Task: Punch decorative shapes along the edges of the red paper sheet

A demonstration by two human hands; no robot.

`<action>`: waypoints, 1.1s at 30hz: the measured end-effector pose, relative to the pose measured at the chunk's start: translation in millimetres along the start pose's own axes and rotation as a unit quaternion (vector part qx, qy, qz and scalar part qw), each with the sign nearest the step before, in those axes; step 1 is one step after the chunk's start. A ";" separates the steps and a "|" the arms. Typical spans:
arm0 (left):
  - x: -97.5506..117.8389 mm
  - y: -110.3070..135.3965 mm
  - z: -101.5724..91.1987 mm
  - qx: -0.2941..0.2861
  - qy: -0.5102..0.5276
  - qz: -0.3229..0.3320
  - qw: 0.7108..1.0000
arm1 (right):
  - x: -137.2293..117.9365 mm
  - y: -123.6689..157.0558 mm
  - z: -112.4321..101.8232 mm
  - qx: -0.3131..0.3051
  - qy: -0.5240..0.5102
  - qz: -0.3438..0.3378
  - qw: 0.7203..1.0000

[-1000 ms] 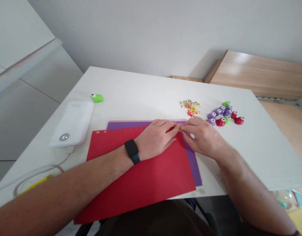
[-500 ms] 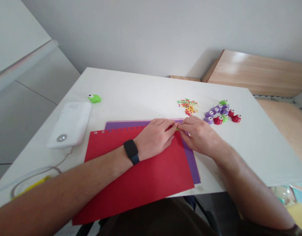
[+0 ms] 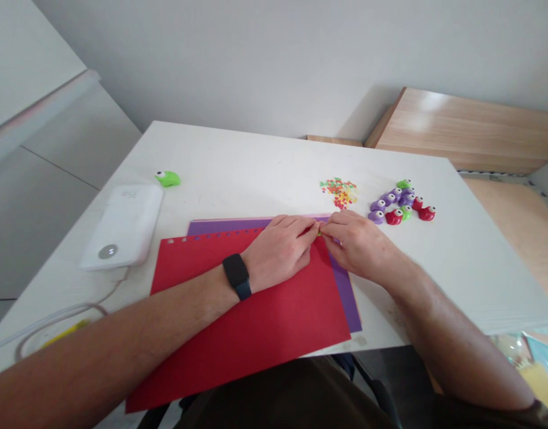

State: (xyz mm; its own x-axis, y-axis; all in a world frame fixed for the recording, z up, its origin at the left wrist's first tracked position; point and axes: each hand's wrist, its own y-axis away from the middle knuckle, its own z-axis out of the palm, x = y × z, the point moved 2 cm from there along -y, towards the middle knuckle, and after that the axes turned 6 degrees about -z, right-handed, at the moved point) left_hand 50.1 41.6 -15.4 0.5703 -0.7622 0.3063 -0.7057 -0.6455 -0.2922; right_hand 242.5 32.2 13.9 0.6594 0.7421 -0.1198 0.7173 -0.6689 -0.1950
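Note:
My left hand (image 3: 285, 244), with a dark watch on its wrist, lies over the upper right part of a red sheet of paper (image 3: 256, 333). Its thumb and forefinger are closed at the sheet's top right corner. There, my right hand (image 3: 352, 238) pinches from the other side, so the fingertips of both hands meet. A sliver of a small yellow-green piece (image 3: 319, 234) shows between them; the fingers hide most of it. The red sheet has a row of holes along its top edge. Beneath it lies a purple sheet (image 3: 346, 292), turned slightly.
Small coloured bits (image 3: 339, 192) lie scattered beyond my hands. Several purple, red and green eyed pieces (image 3: 394, 217) cluster at the right. A green eyed piece (image 3: 170, 179) sits at the far left, near a white power bank (image 3: 124, 223) with a cable (image 3: 55, 316).
Both hands keep their pinch at the corner, with only slight finger movement. The whole view has shifted a little, and nothing on the table has visibly moved.

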 end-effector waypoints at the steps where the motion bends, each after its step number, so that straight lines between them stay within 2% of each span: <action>1: 0.1 0.1 0.1 0.001 0.002 0.000 1.000 | -0.3 -0.3 -0.2 0.000 0.002 -0.001 1.000; 15: 0.1 1.3 0.7 0.001 0.011 -0.001 1.000 | -2.6 -1.3 0.4 0.000 0.004 0.003 1.000; 21: -0.1 3.1 2.6 0.020 0.029 -0.002 0.999 | -1.2 -1.6 -1.0 0.001 -0.012 0.004 1.000; 33: -4.9 6.3 -0.1 0.043 0.054 -0.057 0.996 | 6.3 6.0 -7.4 0.094 -0.067 0.061 0.991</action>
State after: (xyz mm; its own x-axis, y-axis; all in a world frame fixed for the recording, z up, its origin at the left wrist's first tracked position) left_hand 42.8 41.2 -18.6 0.5928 -0.6771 0.4360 -0.5981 -0.7327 -0.3247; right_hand 252.6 32.6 19.2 0.6941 0.6633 -0.2799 0.5706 -0.7439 -0.3480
